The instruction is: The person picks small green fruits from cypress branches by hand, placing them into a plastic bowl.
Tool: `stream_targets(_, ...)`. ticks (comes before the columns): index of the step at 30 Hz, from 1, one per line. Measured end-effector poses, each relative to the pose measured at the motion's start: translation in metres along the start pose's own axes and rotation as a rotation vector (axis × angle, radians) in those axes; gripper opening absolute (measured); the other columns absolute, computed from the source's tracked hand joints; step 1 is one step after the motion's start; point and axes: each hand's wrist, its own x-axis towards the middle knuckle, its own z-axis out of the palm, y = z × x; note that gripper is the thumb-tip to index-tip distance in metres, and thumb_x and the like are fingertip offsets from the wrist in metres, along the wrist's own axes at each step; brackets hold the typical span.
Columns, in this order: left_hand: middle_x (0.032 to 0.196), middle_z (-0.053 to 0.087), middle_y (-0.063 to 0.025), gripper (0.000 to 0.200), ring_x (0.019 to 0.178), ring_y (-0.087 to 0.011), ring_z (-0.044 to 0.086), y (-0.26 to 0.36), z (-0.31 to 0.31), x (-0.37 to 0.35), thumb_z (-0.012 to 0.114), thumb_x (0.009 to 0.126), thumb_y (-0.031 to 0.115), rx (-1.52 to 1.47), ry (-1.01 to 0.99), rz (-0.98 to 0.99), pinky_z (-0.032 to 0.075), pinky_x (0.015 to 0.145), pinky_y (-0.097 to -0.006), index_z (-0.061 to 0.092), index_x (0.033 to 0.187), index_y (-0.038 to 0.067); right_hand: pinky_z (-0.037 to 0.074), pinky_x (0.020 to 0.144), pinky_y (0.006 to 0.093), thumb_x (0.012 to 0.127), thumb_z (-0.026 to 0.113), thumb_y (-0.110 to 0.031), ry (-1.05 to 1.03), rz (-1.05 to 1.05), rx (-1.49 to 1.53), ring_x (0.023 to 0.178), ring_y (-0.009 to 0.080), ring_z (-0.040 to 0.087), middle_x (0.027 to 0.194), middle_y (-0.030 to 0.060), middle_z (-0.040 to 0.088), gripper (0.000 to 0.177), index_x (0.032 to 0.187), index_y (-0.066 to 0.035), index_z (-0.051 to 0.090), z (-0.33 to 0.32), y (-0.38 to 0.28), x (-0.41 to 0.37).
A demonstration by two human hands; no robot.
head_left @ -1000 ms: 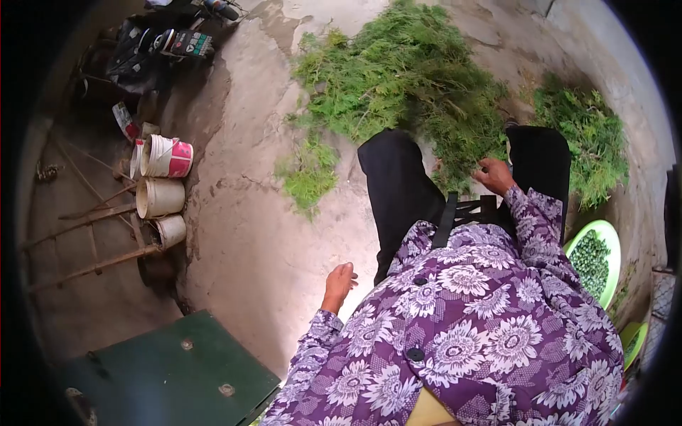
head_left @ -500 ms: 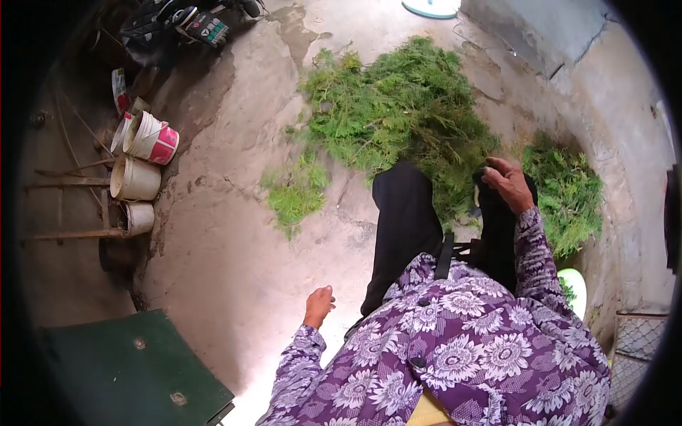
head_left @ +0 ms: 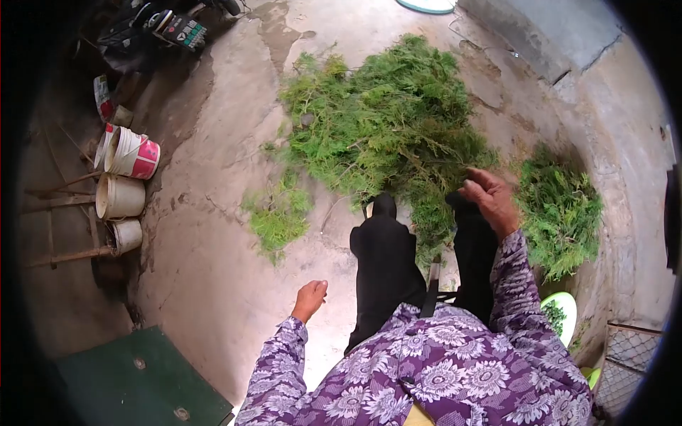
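My right hand point(head_left: 494, 202) is over my right knee, beside the green branches. Its fingers are bent with a gap between thumb and fingertips, and nothing shows in them. Low on the left, my left hand point(head_left: 310, 300) hangs over bare floor, fingers curled together and nothing visible in it. A large heap of leafy green branches point(head_left: 391, 113) lies on the floor before my feet. Another green pile point(head_left: 558, 213) lies to the right, and a small loose sprig point(head_left: 278, 216) sits at the heap's left.
White buckets point(head_left: 121, 195) stand at the left near a wooden frame point(head_left: 71, 201). A dark green board point(head_left: 145, 380) is at the lower left. On the right are a light green-rimmed basin point(head_left: 565, 317) with leaves and a wire mesh panel point(head_left: 629, 362). A round white object point(head_left: 426, 6) is at the top.
The floor, heap and buckets have shifted somewhat left in view. My right hand is slightly lower, and my left hand has moved a little left. More of my left leg and foot shows.
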Motion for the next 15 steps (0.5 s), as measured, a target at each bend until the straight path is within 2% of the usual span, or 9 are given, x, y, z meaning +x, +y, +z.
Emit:
stream_targets(1, 0.068, 0.061, -0.0119, 0.040, 0.057, -0.0196, 0.060, 0.005, -0.003, -0.021, 0.046, 0.085, 0.035, 0.006, -0.012, 0.051, 0.048, 0.057, -0.0318, 0.060, 0.084, -0.002, 0.048, 0.076, 0.0283, 0.082, 0.060, -0.018, 0.013, -0.026, -0.078, 0.088, 0.0179, 0.058, 0.105, 0.0126, 0.058, 0.044, 0.118, 0.005, 0.046, 0.005, -0.018, -0.036)
stream_targets(4, 0.068, 0.061, -0.0123, 0.038, 0.058, -0.0215, 0.060, 0.038, -0.008, 0.015, 0.047, 0.084, 0.034, 0.018, 0.004, 0.119, 0.048, 0.059, -0.0328, 0.060, 0.085, -0.001, 0.047, 0.078, 0.0306, 0.079, 0.063, -0.018, -0.003, 0.013, -0.115, 0.092, 0.0197, 0.058, 0.106, 0.0132, 0.059, 0.046, 0.117, 0.004, 0.048, 0.022, -0.008, -0.043)
stream_targets(5, 0.070, 0.061, -0.0137, 0.036, 0.061, -0.0232, 0.061, 0.059, -0.012, 0.031, 0.048, 0.084, 0.033, 0.079, 0.006, 0.180, 0.047, 0.060, -0.0335, 0.060, 0.085, -0.001, 0.047, 0.078, 0.0309, 0.078, 0.063, -0.017, -0.043, -0.045, -0.244, 0.091, 0.0211, 0.058, 0.105, 0.0155, 0.059, 0.046, 0.116, 0.003, 0.048, 0.029, -0.008, -0.047)
stream_targets(6, 0.072, 0.061, -0.0152, 0.035, 0.065, -0.0250, 0.061, 0.083, -0.016, 0.050, 0.048, 0.083, 0.033, 0.141, 0.007, 0.241, 0.047, 0.062, -0.0342, 0.059, 0.085, -0.001, 0.047, 0.077, 0.0313, 0.076, 0.064, -0.017, -0.083, -0.103, -0.372, 0.090, 0.0225, 0.059, 0.104, 0.0178, 0.059, 0.047, 0.115, 0.003, 0.048, 0.037, -0.007, -0.049)
stream_targets(8, 0.076, 0.061, -0.0186, 0.033, 0.073, -0.0302, 0.061, 0.126, -0.014, 0.096, 0.049, 0.082, 0.030, 0.233, 0.089, 0.413, 0.047, 0.066, -0.0355, 0.059, 0.088, 0.000, 0.047, 0.074, 0.0300, 0.075, 0.063, -0.011, -0.138, -0.192, -0.571, 0.087, 0.0223, 0.058, 0.096, 0.0166, 0.059, 0.042, 0.113, 0.004, 0.050, 0.051, -0.033, -0.050)
stream_targets(10, 0.081, 0.061, -0.0198, 0.031, 0.079, -0.0332, 0.059, 0.178, -0.003, 0.139, 0.050, 0.081, 0.028, 0.118, 0.088, 0.496, 0.046, 0.070, -0.0371, 0.060, 0.091, 0.000, 0.047, 0.070, 0.0321, 0.072, 0.064, -0.011, -0.195, -0.166, -0.660, 0.077, 0.0273, 0.058, 0.089, 0.0186, 0.057, 0.043, 0.111, 0.003, 0.051, 0.053, -0.040, -0.042)
stream_targets(12, 0.084, 0.061, -0.0197, 0.030, 0.080, -0.0342, 0.059, 0.210, 0.010, 0.191, 0.052, 0.080, 0.026, 0.182, 0.097, 0.599, 0.046, 0.074, -0.0380, 0.060, 0.094, 0.000, 0.046, 0.069, 0.0365, 0.072, 0.064, -0.013, -0.180, -0.181, -0.667, 0.078, 0.0340, 0.056, 0.088, 0.0195, 0.057, 0.043, 0.109, 0.003, 0.050, 0.049, -0.043, -0.038)
stream_targets(14, 0.088, 0.061, -0.0184, 0.028, 0.084, -0.0330, 0.058, 0.226, 0.027, 0.238, 0.055, 0.077, 0.023, 0.190, 0.207, 0.709, 0.045, 0.074, -0.0399, 0.060, 0.093, 0.001, 0.045, 0.070, 0.0366, 0.072, 0.064, -0.013, -0.154, -0.152, -0.657, 0.079, 0.0343, 0.056, 0.089, 0.0196, 0.057, 0.042, 0.109, 0.003, 0.050, 0.043, -0.043, -0.035)
stream_targets(15, 0.088, 0.061, -0.0184, 0.028, 0.084, -0.0330, 0.058, 0.225, 0.033, 0.261, 0.055, 0.077, 0.023, 0.193, 0.193, 0.706, 0.045, 0.074, -0.0399, 0.060, 0.093, 0.001, 0.045, 0.070, 0.0367, 0.072, 0.064, -0.013, -0.128, -0.130, -0.647, 0.081, 0.0346, 0.056, 0.091, 0.0198, 0.057, 0.042, 0.109, 0.003, 0.051, 0.043, -0.044, -0.036)
